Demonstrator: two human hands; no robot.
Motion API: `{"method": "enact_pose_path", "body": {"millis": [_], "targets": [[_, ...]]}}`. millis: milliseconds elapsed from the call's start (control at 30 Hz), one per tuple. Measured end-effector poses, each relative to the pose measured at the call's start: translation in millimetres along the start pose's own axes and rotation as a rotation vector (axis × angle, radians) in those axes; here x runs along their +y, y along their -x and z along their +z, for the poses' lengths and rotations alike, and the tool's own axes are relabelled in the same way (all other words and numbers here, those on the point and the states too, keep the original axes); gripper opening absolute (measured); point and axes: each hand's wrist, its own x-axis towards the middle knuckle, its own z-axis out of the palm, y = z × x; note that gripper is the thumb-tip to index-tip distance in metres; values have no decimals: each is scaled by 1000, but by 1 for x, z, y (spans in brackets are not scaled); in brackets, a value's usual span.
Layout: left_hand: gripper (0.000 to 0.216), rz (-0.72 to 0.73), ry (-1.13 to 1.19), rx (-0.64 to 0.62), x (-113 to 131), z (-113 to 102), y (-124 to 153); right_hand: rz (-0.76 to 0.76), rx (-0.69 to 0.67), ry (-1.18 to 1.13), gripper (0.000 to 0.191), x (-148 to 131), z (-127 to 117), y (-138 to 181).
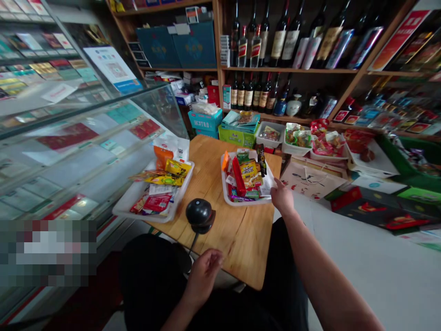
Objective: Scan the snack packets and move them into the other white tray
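My right hand is closed on the right rim of a white plastic basket at the table's far right. Packaged snacks fill this basket, among them a yellow packet and a long red packet. Over the table's front edge, my left hand has its fingers curled together, with nothing visible in them. Between that hand and the baskets stands a black dome-shaped scanner with a cable. A second white basket at the left holds more snack packets, with yellow bags on top.
The small wooden table stands against a glass display counter on the left. Behind it are tubs of snacks and shelves of bottles. A paper gift bag and dark boxes are on the right.
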Motion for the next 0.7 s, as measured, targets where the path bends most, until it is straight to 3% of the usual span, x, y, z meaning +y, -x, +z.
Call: {"method": "enact_pose_path", "body": {"millis": [133, 167, 200, 267, 300, 367, 500, 567, 700], "targets": [[32, 91, -47, 230, 3, -31, 6, -58, 371, -127, 40, -33, -6, 46], [31, 115, -46, 313, 2, -42, 2, -80, 386, -213, 34, -44, -4, 66], [31, 140, -40, 387, -1, -52, -3, -118, 338, -307, 29, -56, 2, 88], [33, 194, -50, 500, -8, -73, -20, -240, 85, -493, 24, -82, 22, 135], [37, 222, -84, 507, -12, -82, -31, -311, -74, -567, 25, -95, 35, 155], [49, 256, -133, 462, -18, -96, -53, -352, -266, -643, 42, -117, 64, 187], [62, 263, -127, 303, -19, -102, -76, -358, -312, -596, 70, -141, 106, 210], [61, 256, -147, 250, -16, -98, -73, -374, -300, -572, 74, -143, 112, 213], [60, 221, -139, 268, -17, -89, -52, -424, -287, -553, 76, -137, 111, 222]]}}
